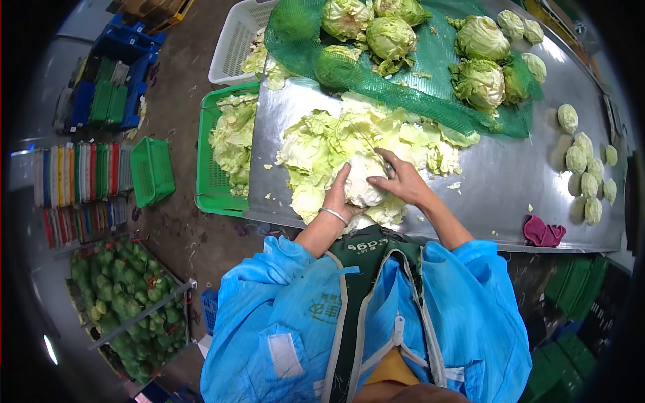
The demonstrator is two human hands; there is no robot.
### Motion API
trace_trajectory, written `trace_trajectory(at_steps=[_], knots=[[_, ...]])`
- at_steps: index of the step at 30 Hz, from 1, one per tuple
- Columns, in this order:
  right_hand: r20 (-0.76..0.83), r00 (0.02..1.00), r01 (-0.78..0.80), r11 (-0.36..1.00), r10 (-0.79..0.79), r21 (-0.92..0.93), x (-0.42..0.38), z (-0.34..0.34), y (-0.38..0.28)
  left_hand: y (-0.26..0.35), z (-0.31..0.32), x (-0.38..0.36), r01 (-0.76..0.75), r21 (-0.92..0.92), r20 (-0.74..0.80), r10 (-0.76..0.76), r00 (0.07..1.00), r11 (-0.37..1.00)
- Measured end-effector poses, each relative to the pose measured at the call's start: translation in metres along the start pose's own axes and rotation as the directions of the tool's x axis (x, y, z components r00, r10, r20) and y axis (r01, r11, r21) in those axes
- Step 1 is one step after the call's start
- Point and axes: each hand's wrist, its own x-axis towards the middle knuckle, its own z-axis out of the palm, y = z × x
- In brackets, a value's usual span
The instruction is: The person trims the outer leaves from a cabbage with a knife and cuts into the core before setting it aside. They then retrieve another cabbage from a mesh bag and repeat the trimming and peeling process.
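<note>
A pale, peeled cabbage head is held low over the near edge of the metal table, among loose leaves. My left hand is closed around its left side, with a band on the wrist. My right hand has its thumb against the cabbage's right side. Its curled fingers hold a slim knife, mostly hidden, with a thin blade line pointing up and left. Loose outer cabbage leaves lie heaped around and beyond both hands.
Untrimmed cabbages sit on green netting across the metal table. Several trimmed heads stand at the right, near a magenta cloth. A green crate of leaves adjoins the left edge; a white basket is behind it.
</note>
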Motion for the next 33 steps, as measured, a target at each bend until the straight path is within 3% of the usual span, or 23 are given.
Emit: trace_trajectory(at_steps=[1,4,5,9,12,16,18,19,23,24,26,27,28,29,30,32,33], knots=[[0.11,0.992,-0.068,0.998,0.068,-0.005,-0.009,-0.009,-0.012,-0.003,0.001,-0.001,-0.019,0.017,-0.014,0.019,1.0,1.0],[-0.03,0.999,0.036,0.992,-0.039,-0.117,-0.032,0.01,0.003,-0.008,0.01,-0.006,-0.033,0.029,-0.072,0.035,0.997,0.999],[-0.006,1.0,0.018,0.986,-0.02,-0.167,-0.036,0.012,0.007,-0.009,0.011,-0.004,-0.036,0.035,-0.078,0.039,0.996,0.999],[-0.047,0.999,-0.025,0.991,0.019,-0.134,-0.031,0.01,-0.002,-0.014,0.009,0.007,-0.029,0.038,-0.082,0.032,0.996,0.999],[-0.052,0.998,0.039,0.99,-0.046,-0.132,-0.023,0.005,0.001,-0.012,0.006,0.011,-0.032,0.038,-0.078,0.035,0.996,0.999],[-0.059,0.943,-0.309,0.93,0.326,0.198,-0.01,-0.024,0.006,-0.013,0.013,0.002,-0.079,0.041,-0.096,0.083,0.992,0.996],[-0.026,0.883,-0.407,0.791,0.469,0.457,-0.005,-0.03,0.031,-0.011,0.012,-0.001,-0.07,0.028,-0.106,0.073,0.992,0.997],[-0.01,0.871,-0.308,0.562,0.491,0.767,-0.004,-0.027,0.039,-0.009,0.006,-0.004,-0.066,0.012,-0.041,0.067,0.997,0.998],[0.1,0.939,-0.16,0.161,0.328,0.974,-0.02,-0.025,0.039,0.002,-0.04,-0.012,-0.052,-0.08,0.222,0.068,0.973,0.995],[0.106,0.973,-0.122,0.067,0.204,0.99,-0.019,-0.026,0.046,0.004,-0.051,-0.014,-0.038,-0.106,0.285,0.067,0.956,0.994],[0.044,0.966,-0.031,-0.057,0.256,0.998,-0.015,-0.04,0.041,0.006,-0.063,-0.015,-0.046,-0.196,0.451,0.132,0.883,0.98],[0.086,0.996,-0.086,-0.035,0.012,0.996,-0.015,-0.051,0.081,0.007,-0.065,-0.015,-0.038,-0.25,0.504,0.164,0.848,0.967],[-0.046,0.98,-0.045,0.444,0.192,0.895,-0.013,-0.053,0.072,0.009,-0.066,-0.015,-0.028,-0.302,0.555,0.2,0.807,0.953],[-0.248,0.928,-0.091,0.814,0.278,0.574,-0.013,-0.057,0.062,0.01,-0.065,-0.015,0.023,-0.355,0.663,0.234,0.711,0.934],[-0.463,0.852,-0.211,0.969,0.245,0.125,-0.013,-0.061,0.048,0.011,-0.061,-0.015,-0.089,-0.306,0.561,0.255,0.788,0.948],[-0.335,0.901,-0.196,0.948,0.275,0.25,-0.019,-0.067,0.008,0.016,-0.043,-0.013,-0.288,-0.162,0.33,0.327,0.886,0.944],[-0.272,0.931,-0.166,0.948,0.241,0.271,-0.025,-0.066,-0.019,0.019,-0.036,-0.014,-0.335,-0.101,0.323,0.35,0.879,0.937]])
